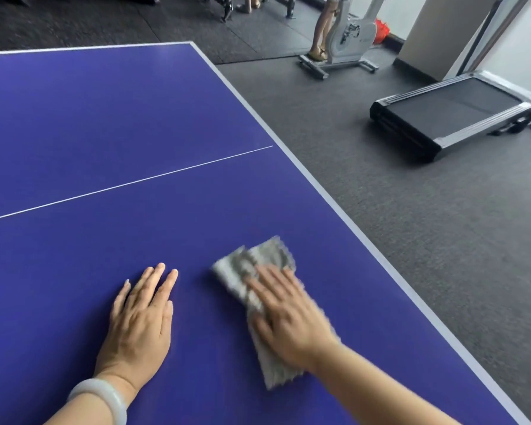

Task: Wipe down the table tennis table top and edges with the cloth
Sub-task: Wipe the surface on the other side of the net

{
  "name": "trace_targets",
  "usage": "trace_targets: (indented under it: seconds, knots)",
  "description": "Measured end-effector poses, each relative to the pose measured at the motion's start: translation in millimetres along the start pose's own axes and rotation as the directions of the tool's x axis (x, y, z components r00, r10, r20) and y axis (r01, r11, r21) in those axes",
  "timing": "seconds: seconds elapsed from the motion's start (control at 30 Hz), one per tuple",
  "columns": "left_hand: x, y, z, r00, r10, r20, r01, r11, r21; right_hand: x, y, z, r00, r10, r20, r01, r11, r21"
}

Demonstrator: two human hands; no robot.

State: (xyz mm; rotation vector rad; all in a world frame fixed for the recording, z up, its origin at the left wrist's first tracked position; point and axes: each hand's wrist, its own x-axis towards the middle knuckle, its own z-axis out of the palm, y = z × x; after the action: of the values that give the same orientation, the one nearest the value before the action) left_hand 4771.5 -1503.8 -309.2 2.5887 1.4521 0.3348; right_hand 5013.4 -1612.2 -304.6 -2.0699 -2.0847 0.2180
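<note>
Nearest the lens, a pale bangle (100, 397) circled the left wrist, and ahead of it the left hand (138, 320) lay flat on the blue table top (105, 133), fingers straight and holding nothing, apparently bracing the body. Just to its right, apart from it, the grey cloth (242, 265) lay folded on the surface, with the right hand (288, 314) pressed palm-down on it, fingers extended rather than curled round it. Both looked blurred, which suggested a wiping stroke under way. Farther right ran the white-striped table edge (319, 185), near the cloth but not touching it, and beyond that, on the grey floor, stood a treadmill (448, 115). The near corner seemed to be the patch in hand, with most of the top, past the thin centre line (135, 182), probably left to do. To do it well, the palm should stay flat so the whole cloth bears on the surface, the strokes should overlap, and each pass should run out to the stripe and over the rim.
</note>
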Motion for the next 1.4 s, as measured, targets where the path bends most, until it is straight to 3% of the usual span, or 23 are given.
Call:
trace_targets:
  seconds: [0.07, 0.13, 0.2, 0.27, 0.33, 0.4, 0.47, 0.5, 0.57, 0.73, 0.9, 0.97, 1.03, 1.1, 1.13, 1.2, 1.27, 1.3, 1.33, 1.4]
  knots:
    - [1, 0, -1, 1.000, -0.013, 0.013, 0.013, 1.000, -0.001, 26, 8, -7, 0.952, 0.303, -0.045, -0.304, 0.953, 0.004]
    - [0, 0, 0, 1.000, -0.012, 0.019, 0.012, 1.000, -0.008, 45, -17, 5, 0.878, 0.476, -0.049, -0.473, 0.879, 0.065]
    - [-1, -1, 1, 1.000, -0.013, 0.018, 0.014, 1.000, -0.027, 37, -58, 26, 0.924, 0.374, -0.077, -0.366, 0.925, 0.107]
    - [-3, -5, 1, 1.000, 0.000, 0.001, 0.000, 0.998, -0.056, 5, -80, 32, 0.998, 0.056, -0.028, -0.054, 0.997, 0.048]
    - [-3, -8, 3, 0.999, 0.025, -0.021, -0.026, 0.997, -0.073, -9, -51, 22, 0.993, -0.113, 0.016, 0.112, 0.993, 0.018]
    - [-3, -9, 4, 0.999, 0.027, -0.029, -0.030, 0.995, -0.093, -2, -10, 8, 0.999, 0.040, -0.034, -0.041, 0.999, -0.025]
    - [-2, -8, 1, 0.999, 0.020, -0.031, -0.024, 0.988, -0.156, 13, 16, -3, 0.951, 0.305, -0.045, -0.307, 0.950, -0.050]
    - [-3, -9, -1, 0.999, 0.004, -0.032, -0.010, 0.979, -0.203, 20, 18, -3, 0.933, 0.359, -0.041, -0.361, 0.931, -0.056]
    - [-14, -18, -10, 0.998, -0.055, -0.015, 0.050, 0.969, -0.241, 26, 16, 1, 0.928, 0.371, -0.018, -0.372, 0.927, -0.055]
    - [-101, -71, -36, 0.969, -0.242, -0.045, 0.242, 0.970, -0.009, 24, 14, 7, 0.926, 0.375, -0.033, -0.377, 0.925, -0.058]
    - [-126, -77, -38, 0.959, -0.280, -0.033, 0.281, 0.959, 0.029, 34, -34, 18, 0.846, 0.530, -0.054, -0.531, 0.847, -0.009]
    - [-127, -78, -37, 0.956, -0.289, -0.045, 0.291, 0.957, 0.023, 25, -72, 26, 0.903, 0.428, -0.046, -0.428, 0.904, 0.016]
    - [-128, -81, -39, 0.955, -0.295, -0.042, 0.295, 0.955, 0.010, -4, -98, 31, 0.984, 0.176, -0.006, -0.176, 0.984, 0.008]
    - [-127, -82, -39, 0.958, -0.286, -0.039, 0.286, 0.958, 0.004, -30, -83, 23, 0.997, -0.043, 0.065, 0.044, 0.999, -0.017]
    - [-126, -81, -39, 0.958, -0.284, -0.037, 0.285, 0.959, 0.002, -37, -65, 18, 0.997, -0.041, 0.065, 0.044, 0.998, -0.042]
    - [-125, -79, -40, 0.956, -0.291, -0.030, 0.291, 0.957, -0.009, -41, -37, 9, 0.979, 0.203, 0.014, -0.202, 0.977, -0.064]
    - [-125, -82, -39, 0.958, -0.284, -0.037, 0.284, 0.959, -0.017, -31, -42, 11, 0.865, 0.501, -0.026, -0.501, 0.863, -0.054]
    - [-125, -82, -39, 0.960, -0.277, -0.041, 0.276, 0.961, -0.021, -25, -61, 16, 0.811, 0.583, -0.049, -0.585, 0.810, -0.035]
    - [-126, -83, -38, 0.961, -0.273, -0.043, 0.272, 0.962, -0.024, -20, -87, 22, 0.783, 0.620, -0.055, -0.621, 0.784, -0.009]
    - [-126, -84, -36, 0.963, -0.265, -0.048, 0.263, 0.964, -0.037, -24, -148, 44, 0.853, 0.518, -0.067, -0.516, 0.855, 0.046]
